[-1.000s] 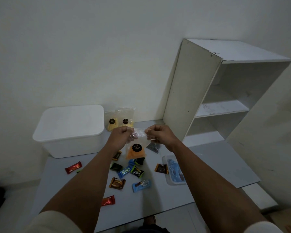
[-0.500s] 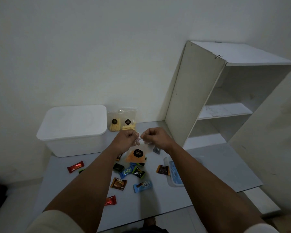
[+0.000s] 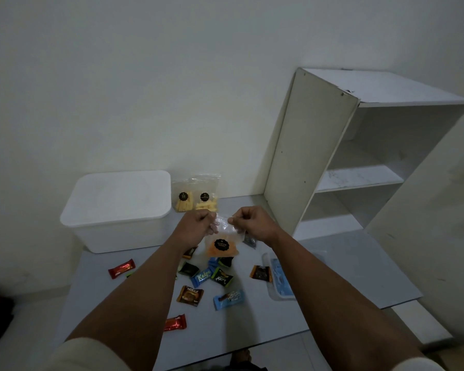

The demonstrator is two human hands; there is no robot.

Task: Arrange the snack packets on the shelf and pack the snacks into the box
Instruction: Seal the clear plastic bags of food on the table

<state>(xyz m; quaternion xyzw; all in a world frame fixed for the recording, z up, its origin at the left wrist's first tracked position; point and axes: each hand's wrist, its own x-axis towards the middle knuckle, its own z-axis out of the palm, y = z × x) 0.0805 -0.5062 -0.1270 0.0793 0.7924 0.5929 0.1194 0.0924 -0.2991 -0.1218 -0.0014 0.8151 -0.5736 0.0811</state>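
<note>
At the centre of the frame both hands hold one clear bag (image 3: 221, 246) of orange snacks above the table (image 3: 252, 317): the left hand (image 3: 196, 226) pinches its top left corner and the right hand (image 3: 249, 223) pinches its top right corner, fingers curled, so the bag hangs between them with its black round label facing the camera. Behind the hands, two clear bags of yellow sticks (image 3: 196, 194) stand against the wall. Left of them sits the lidded white box (image 3: 118, 207). At the right of the frame the white shelf (image 3: 359, 178) stands on the table. Below the hands small wrapped snacks (image 3: 206, 277) lie scattered on the table, with a blue pack (image 3: 280, 281) lying at their right.
</note>
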